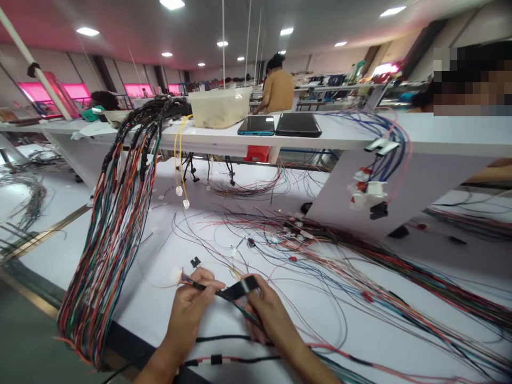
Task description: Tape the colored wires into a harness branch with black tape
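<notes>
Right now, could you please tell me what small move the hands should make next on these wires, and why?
Probably press the black tape flat onto the wires: its wide end seems to stand off them, between the left hand and right hand.

A camera worn on the head looks forward and down from above the bench (152,298), close over the left hand (188,314) and right hand (272,314) at the bottom of the frame. The wide, slightly tilted view runs past the white shelf (332,133) ahead to the pink windows (138,89) and ceiling lights (172,4) at the hall's far end.
</notes>
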Available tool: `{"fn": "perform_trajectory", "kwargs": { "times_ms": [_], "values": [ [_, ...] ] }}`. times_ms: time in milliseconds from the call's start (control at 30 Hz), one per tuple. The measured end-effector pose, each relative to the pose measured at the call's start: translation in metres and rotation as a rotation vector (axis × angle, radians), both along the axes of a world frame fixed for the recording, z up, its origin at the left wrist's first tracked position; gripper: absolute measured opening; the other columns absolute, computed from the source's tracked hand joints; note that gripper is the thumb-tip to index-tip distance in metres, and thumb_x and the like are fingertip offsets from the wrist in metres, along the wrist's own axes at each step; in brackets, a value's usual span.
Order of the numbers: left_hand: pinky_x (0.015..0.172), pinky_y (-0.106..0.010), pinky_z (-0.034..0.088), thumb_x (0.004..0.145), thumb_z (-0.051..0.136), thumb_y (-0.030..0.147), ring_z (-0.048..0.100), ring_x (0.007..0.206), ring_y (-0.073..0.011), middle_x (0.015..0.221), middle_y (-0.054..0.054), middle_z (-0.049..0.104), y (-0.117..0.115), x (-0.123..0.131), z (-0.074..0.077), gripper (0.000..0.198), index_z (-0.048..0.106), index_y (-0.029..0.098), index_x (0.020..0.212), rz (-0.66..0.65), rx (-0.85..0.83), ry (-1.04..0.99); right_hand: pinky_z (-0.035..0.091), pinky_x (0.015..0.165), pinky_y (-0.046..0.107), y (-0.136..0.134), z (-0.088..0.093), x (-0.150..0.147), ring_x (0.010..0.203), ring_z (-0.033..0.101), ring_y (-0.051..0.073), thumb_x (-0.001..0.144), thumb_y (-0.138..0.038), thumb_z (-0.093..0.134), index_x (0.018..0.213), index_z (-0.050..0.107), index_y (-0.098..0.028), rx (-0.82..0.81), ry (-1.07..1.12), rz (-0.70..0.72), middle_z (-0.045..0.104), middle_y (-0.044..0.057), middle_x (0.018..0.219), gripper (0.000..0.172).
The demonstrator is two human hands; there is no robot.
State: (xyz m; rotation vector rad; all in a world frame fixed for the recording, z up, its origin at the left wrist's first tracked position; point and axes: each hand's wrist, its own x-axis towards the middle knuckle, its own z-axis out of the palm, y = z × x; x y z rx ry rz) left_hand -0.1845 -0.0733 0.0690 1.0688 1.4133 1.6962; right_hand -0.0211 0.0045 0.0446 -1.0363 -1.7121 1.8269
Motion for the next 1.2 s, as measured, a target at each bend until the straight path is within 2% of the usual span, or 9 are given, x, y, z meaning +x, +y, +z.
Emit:
{"fn": "perform_trajectory", "kwargs": {
  "times_ms": [67, 267, 400, 533, 733, 867, 967, 1100, 1200],
  "values": [
    [0.084, -0.033, 0.043, 0.085, 0.057, 0.034, 0.056, 0.094, -0.0227, 0.100, -0.010, 0.063, 0.004, -0.007, 0.007, 0.024, 0.075, 0.019, 0.084, -0.119, 0.054, 0.136, 0.030, 0.029, 0.017, -0.001, 0.004, 0.007, 0.029, 0.041, 0.010, 0.094, -0.043, 0.034, 0.119, 0.042, -0.019, 0.047, -0.048, 0.092, 0.052, -0.006, 0.050, 0.036],
    [0.054, -0.025, 0.039, 0.087, 0.054, 0.035, 0.050, 0.053, -0.0132, 0.055, 0.000, 0.053, 0.008, -0.006, 0.011, 0.028, 0.074, 0.016, 0.087, -0.070, -0.078, 0.216, 0.051, 0.073, 0.035, -0.030, 0.011, 0.005, 0.085, 0.062, 0.023, 0.082, -0.019, 0.049, 0.112, 0.057, -0.027, 0.977, 0.006, 0.110, 0.064, 0.010, 0.099, 0.031],
    [0.058, -0.026, 0.040, 0.087, 0.056, 0.032, 0.048, 0.057, -0.0132, 0.058, 0.000, 0.050, 0.002, 0.000, -0.001, 0.025, 0.074, 0.016, 0.082, 0.108, 0.023, 0.089, 0.049, 0.050, 0.024, -0.013, 0.007, 0.012, 0.047, 0.056, 0.013, 0.093, -0.033, 0.037, 0.109, 0.051, -0.021, 0.445, 0.045, -0.070, 0.059, 0.000, 0.064, 0.025],
    [0.082, -0.038, 0.045, 0.087, 0.053, 0.038, 0.059, 0.093, -0.0249, 0.099, -0.012, 0.063, 0.006, -0.005, 0.002, 0.028, 0.073, 0.018, 0.083, -0.154, 0.224, 0.114, 0.032, 0.032, 0.017, 0.002, 0.008, 0.027, 0.032, 0.041, 0.010, 0.094, -0.041, 0.036, 0.125, 0.037, -0.020, 0.090, -0.065, -0.009, 0.047, -0.008, 0.052, 0.037],
    [0.054, -0.027, 0.048, 0.093, 0.038, 0.044, 0.059, 0.053, -0.0163, 0.058, -0.002, 0.062, 0.023, 0.000, 0.017, 0.040, 0.062, 0.015, 0.108, -0.182, -0.103, 0.151, 0.048, 0.061, 0.027, -0.030, 0.011, 0.023, 0.069, 0.056, 0.017, 0.076, -0.010, 0.050, 0.116, 0.053, -0.027, 1.072, -0.175, 0.203, 0.058, 0.006, 0.087, 0.044],
    [0.055, -0.025, 0.048, 0.085, 0.055, 0.043, 0.059, 0.054, -0.0155, 0.058, 0.000, 0.060, 0.020, 0.019, 0.010, 0.032, 0.069, 0.015, 0.092, -0.121, -0.227, -0.009, 0.049, 0.062, 0.028, -0.034, 0.010, 0.018, 0.070, 0.057, 0.018, 0.077, -0.005, 0.048, 0.111, 0.056, -0.022, 1.281, -0.232, 0.137, 0.060, 0.007, 0.086, 0.039],
    [0.065, -0.025, 0.047, 0.082, 0.061, 0.037, 0.059, 0.071, -0.0173, 0.072, -0.004, 0.064, 0.010, 0.031, 0.000, 0.025, 0.072, 0.016, 0.075, -0.138, -0.252, -0.043, 0.051, 0.070, 0.030, -0.022, 0.006, 0.022, 0.079, 0.062, 0.020, 0.086, -0.018, 0.044, 0.110, 0.054, -0.022, 1.022, -0.008, 0.041, 0.064, 0.008, 0.092, 0.026],
    [0.076, -0.028, 0.046, 0.085, 0.057, 0.033, 0.058, 0.085, -0.0200, 0.090, -0.007, 0.064, 0.004, 0.030, -0.005, 0.024, 0.075, 0.018, 0.079, -0.032, -0.094, 0.059, 0.038, 0.036, 0.020, 0.000, 0.005, 0.034, 0.038, 0.049, 0.012, 0.094, -0.044, 0.035, 0.110, 0.046, -0.020, 0.158, 0.002, -0.107, 0.052, -0.005, 0.054, 0.031],
    [0.087, -0.035, 0.045, 0.087, 0.054, 0.031, 0.058, 0.098, -0.0246, 0.105, -0.012, 0.065, 0.010, 0.021, 0.000, 0.025, 0.075, 0.019, 0.091, -0.222, 0.038, 0.182, 0.037, 0.036, 0.019, 0.002, 0.010, 0.043, 0.035, 0.045, 0.011, 0.094, -0.037, 0.035, 0.122, 0.038, -0.019, 0.082, -0.056, 0.034, 0.051, -0.007, 0.053, 0.033]
  ]
}}
